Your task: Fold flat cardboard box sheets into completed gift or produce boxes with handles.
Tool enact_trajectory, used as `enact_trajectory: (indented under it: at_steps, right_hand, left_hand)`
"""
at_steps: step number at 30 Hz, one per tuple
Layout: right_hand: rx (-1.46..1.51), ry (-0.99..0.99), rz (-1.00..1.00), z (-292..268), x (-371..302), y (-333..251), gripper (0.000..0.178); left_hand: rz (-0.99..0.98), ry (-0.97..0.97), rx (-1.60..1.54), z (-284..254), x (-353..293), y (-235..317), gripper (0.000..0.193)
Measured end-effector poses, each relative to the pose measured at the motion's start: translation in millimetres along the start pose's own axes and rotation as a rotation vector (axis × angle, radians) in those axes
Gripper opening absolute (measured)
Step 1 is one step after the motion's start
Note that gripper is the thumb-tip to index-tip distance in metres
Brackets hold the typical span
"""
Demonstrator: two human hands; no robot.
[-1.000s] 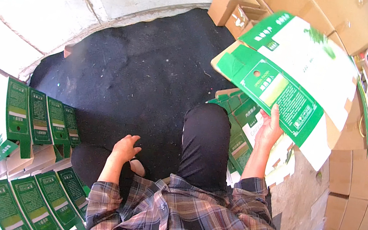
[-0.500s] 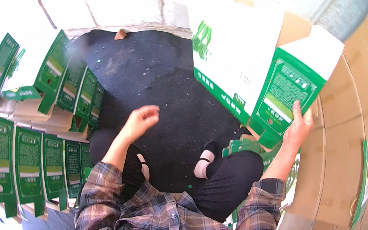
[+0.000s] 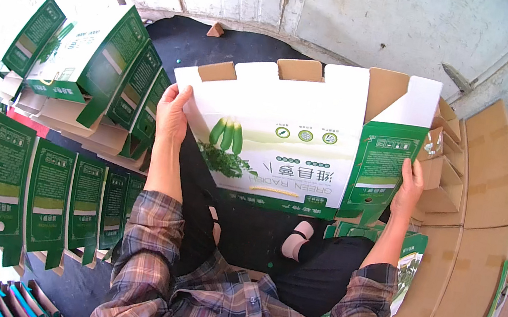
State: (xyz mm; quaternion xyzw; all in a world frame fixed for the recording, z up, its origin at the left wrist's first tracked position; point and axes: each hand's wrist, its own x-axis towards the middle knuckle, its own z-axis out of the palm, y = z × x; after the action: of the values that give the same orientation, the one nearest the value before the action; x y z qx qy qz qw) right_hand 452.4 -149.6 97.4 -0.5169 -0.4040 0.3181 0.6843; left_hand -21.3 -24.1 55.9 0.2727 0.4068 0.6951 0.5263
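Between my two hands is a white and green cardboard box (image 3: 288, 117), part folded, with brown inner flaps standing up along its far edge. A picture of green radishes shows on its broad face, turned upside down to me. My left hand (image 3: 173, 111) grips its left edge, thumb on the near face and fingers behind. My right hand (image 3: 409, 184) holds the green end panel (image 3: 378, 169) at the right, fingers wrapped round its outer edge. The box hangs above my knees, over the dark mat (image 3: 248, 235).
Rows of similar green and white boxes (image 3: 50, 191) stand at the left, with more stacked behind (image 3: 101, 66). Plain brown cartons (image 3: 489, 198) line the right side. More green cardboard (image 3: 413, 252) lies beside my right knee. A pale wall (image 3: 357, 21) rises at the far side.
My left hand, empty before, has moved forward and taken the box's left edge. The box has come nearer and swung left in front of me, its printed face now toward me.
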Motion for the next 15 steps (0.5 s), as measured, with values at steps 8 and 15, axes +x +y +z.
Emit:
enact_trajectory:
  at_steps: [8,15]
  right_hand:
    - [-0.393,0.042,0.048,3.3,9.6,37.2,0.046]
    - [-0.827,0.167,-0.034,12.7,17.3,57.3,0.093]
  left_hand:
    - [-0.056,-0.133,0.114,24.6,-22.0,-10.4,0.025]
    - [-0.020,-0.146,0.185,26.1,-33.2,-11.7,0.021]
